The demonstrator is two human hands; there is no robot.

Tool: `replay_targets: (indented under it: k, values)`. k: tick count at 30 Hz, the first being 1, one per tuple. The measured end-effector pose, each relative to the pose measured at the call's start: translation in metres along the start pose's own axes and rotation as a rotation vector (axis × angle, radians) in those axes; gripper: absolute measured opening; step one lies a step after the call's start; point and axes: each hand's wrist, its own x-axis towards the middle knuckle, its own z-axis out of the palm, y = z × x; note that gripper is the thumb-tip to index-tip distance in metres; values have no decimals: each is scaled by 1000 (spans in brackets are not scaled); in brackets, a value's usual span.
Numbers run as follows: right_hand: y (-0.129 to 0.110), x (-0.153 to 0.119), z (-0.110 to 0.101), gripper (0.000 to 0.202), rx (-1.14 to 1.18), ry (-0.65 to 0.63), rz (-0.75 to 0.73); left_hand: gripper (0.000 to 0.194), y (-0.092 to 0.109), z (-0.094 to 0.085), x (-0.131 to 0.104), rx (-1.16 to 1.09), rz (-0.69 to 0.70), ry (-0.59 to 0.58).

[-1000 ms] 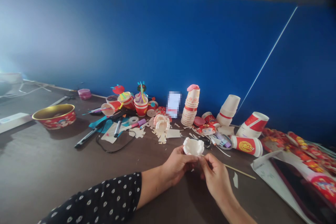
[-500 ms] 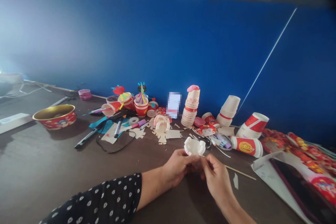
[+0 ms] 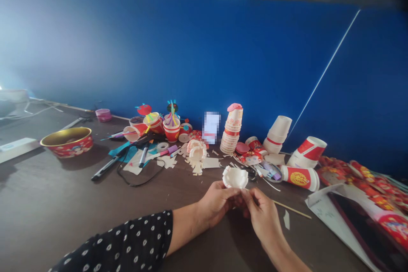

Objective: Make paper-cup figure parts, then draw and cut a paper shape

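Note:
Between my two hands is a white paper cup [image 3: 235, 176], cut down short, with a scalloped, outward-curled rim. My left hand [image 3: 217, 205] grips its near left side, the thumb along the lower edge. From the right, my right hand [image 3: 262, 212] pinches the cup's near edge with thumb and fingers. Both sets of fingertips meet under the cup and are partly hidden. Just beyond lies a similar cut cup [image 3: 196, 151] with a curled edge, and a small cream paper figure [image 3: 196, 166] is in front of it.
A gold-lined red bowl [image 3: 67, 142] stands at left. Markers [image 3: 144, 155], paper scraps and decorated red cups [image 3: 172, 129] crowd the back. Stacked paper cups [image 3: 230, 134] stand by the blue partition [image 3: 191, 51]. At right are a thin stick [image 3: 295, 209], a lying cup [image 3: 299, 177] and a phone [image 3: 363, 229].
The cut cup has shifted very slightly left in my fingers. My hands have otherwise stayed nearly in place, still holding it.

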Motion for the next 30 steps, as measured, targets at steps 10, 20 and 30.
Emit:
replay_targets:
  k: [10,20,30]
  values:
    - [0,2,0,36,149,-39,72,15,-3,-2,2,72,-5,4]
    - [1,1,1,39,173,-61,96,11,-6,-4,6,164,-39,79]
    - [7,3,3,39,80,-63,59,17,-3,-2,7,226,-7,149]
